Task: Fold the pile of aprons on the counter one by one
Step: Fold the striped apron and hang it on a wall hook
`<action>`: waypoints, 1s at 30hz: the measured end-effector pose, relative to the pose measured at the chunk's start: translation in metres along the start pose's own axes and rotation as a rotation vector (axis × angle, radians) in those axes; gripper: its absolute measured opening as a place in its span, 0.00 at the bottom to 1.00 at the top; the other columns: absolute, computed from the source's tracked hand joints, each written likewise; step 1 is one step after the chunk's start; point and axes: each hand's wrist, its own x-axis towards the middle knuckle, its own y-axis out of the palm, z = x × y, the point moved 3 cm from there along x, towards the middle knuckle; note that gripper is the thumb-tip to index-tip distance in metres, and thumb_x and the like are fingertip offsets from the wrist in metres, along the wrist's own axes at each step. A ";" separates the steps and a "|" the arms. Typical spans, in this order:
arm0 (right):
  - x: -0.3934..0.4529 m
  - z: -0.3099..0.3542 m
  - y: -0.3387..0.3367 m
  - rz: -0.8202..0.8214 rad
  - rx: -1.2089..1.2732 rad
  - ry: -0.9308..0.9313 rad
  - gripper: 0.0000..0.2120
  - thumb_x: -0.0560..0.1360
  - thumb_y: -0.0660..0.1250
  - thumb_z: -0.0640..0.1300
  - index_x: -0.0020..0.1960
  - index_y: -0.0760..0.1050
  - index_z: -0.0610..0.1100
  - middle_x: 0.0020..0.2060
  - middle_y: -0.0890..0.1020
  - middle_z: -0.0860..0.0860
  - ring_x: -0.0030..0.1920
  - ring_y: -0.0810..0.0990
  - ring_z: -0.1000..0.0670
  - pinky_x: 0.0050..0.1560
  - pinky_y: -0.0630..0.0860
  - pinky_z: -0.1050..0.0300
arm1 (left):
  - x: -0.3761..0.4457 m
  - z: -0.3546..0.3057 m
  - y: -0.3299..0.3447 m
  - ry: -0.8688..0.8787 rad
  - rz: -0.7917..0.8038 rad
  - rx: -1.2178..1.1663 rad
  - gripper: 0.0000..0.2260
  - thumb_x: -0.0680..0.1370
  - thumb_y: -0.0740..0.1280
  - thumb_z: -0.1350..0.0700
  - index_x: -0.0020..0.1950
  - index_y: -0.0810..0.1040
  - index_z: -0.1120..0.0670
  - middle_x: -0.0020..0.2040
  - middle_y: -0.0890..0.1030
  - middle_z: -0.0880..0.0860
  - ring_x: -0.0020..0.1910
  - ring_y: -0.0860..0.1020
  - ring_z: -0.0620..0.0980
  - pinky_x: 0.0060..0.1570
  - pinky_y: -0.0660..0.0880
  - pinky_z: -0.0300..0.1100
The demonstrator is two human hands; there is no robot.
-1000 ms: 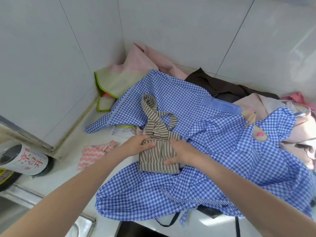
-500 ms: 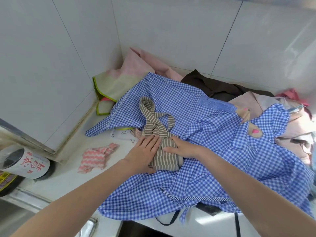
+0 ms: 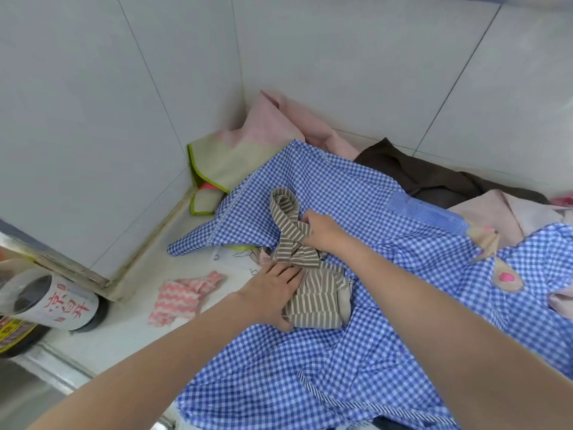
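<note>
At frame centre, my left hand (image 3: 273, 293) lies flat, fingers straight, pressing the folded striped apron (image 3: 319, 301) down onto the blue gingham apron (image 3: 366, 352). My right hand (image 3: 322, 232) is just above it, fingers curled and pinching the striped apron's strap (image 3: 286, 212), which loops toward the upper left. The gingham apron spreads from centre to the lower right and hangs over the counter's near edge at the bottom of the frame. Behind it, against the tiled corner — a pink and green-trimmed apron (image 3: 242, 150) and a dark brown one (image 3: 412, 172); more pale cloth crowds the right edge. Bare counter (image 3: 139, 243) shows only in a strip at centre left, with a pink zigzag cloth (image 3: 183, 294) lying on it. At far left a bottle (image 3: 55, 301) lies tilted — its white label carries red Chinese characters, too blurred for me to read.
</note>
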 end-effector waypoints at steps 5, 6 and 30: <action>-0.001 0.020 -0.030 -0.031 0.421 -0.020 0.14 0.72 0.70 0.38 0.56 0.75 0.35 0.45 0.80 0.40 0.39 0.80 0.46 0.41 0.78 0.55 | 0.000 -0.001 -0.008 0.009 -0.010 0.029 0.46 0.72 0.65 0.37 0.77 0.45 0.59 0.76 0.53 0.55 0.74 0.52 0.55 0.73 0.42 0.51; -0.006 0.023 -0.040 -0.009 0.454 -0.033 0.07 0.72 0.71 0.38 0.48 0.76 0.39 0.37 0.79 0.44 0.32 0.76 0.51 0.33 0.75 0.60 | 0.000 -0.003 -0.012 0.010 -0.017 0.044 0.46 0.71 0.65 0.37 0.77 0.46 0.59 0.76 0.54 0.55 0.74 0.52 0.56 0.73 0.42 0.51; -0.142 0.025 -0.031 0.529 0.559 -0.229 0.08 0.71 0.52 0.33 0.43 0.70 0.37 0.34 0.82 0.40 0.26 0.71 0.49 0.36 0.73 0.60 | -0.004 -0.015 -0.017 -0.066 -0.013 -0.036 0.36 0.70 0.69 0.41 0.72 0.63 0.56 0.71 0.67 0.56 0.70 0.65 0.56 0.71 0.59 0.50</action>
